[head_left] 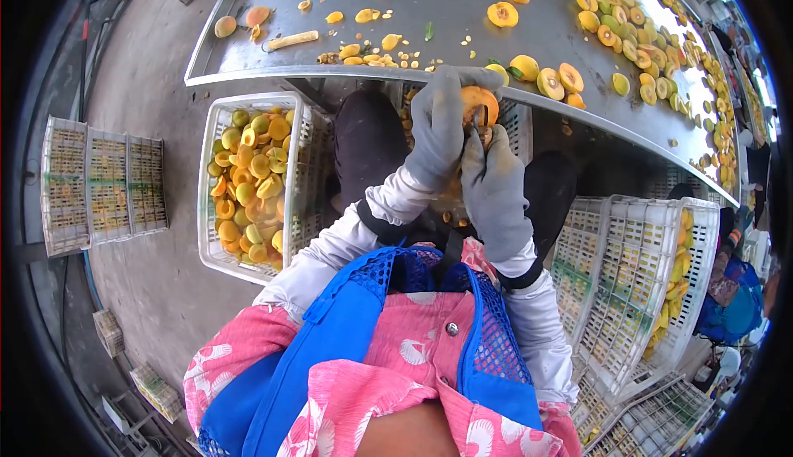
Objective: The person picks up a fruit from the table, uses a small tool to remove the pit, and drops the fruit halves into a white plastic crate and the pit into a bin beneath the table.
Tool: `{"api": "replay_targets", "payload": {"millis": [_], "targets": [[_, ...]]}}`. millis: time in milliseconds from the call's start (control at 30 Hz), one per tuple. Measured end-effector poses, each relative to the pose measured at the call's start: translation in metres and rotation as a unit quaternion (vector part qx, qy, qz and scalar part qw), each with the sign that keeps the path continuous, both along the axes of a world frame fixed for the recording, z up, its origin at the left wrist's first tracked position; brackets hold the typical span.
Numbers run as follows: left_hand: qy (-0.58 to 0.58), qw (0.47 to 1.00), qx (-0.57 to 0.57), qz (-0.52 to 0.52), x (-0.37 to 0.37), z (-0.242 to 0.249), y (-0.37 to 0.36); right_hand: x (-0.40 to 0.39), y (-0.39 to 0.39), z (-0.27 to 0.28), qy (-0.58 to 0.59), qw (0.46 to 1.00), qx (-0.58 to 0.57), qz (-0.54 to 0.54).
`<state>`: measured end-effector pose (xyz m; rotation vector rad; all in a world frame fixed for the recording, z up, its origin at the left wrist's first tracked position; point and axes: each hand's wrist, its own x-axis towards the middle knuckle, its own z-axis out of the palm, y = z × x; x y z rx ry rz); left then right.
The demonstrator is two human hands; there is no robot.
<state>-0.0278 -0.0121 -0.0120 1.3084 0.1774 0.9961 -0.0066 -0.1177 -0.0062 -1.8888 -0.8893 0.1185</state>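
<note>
Both hands wear grey gloves and meet just below the near edge of the metal table (372, 31). My left hand (438, 126) is closed on an orange fruit half (480, 107), its fingers around the far side. My right hand (496, 180) is closed on a small tool, whose thin curved metal part (474, 120) touches the fruit; its handle is mostly hidden by the glove. On the table near my hands lie a halved fruit (550, 83) and a yellow-orange fruit (524, 67).
A white crate (296, 176) of halved fruit stands to the left. Stacked crates (607, 267) are at right, another crate stack (103, 184) at far left. Many fruit halves (652, 52) cover the table's right side. A person in blue (731, 304) is at far right.
</note>
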Motion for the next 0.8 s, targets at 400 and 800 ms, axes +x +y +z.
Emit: {"api": "replay_targets", "payload": {"millis": [400, 800], "targets": [[0.075, 0.985, 0.004, -0.153, -0.005, 0.012, 0.011, 0.0, -0.006, 0.012, 0.413, 0.91, -0.013, 0.021], [0.183, 0.967, -0.11, -0.135, -0.005, -0.004, -0.008, 0.022, -0.029, 0.032, 0.693, 0.698, -0.087, 0.157]]}}
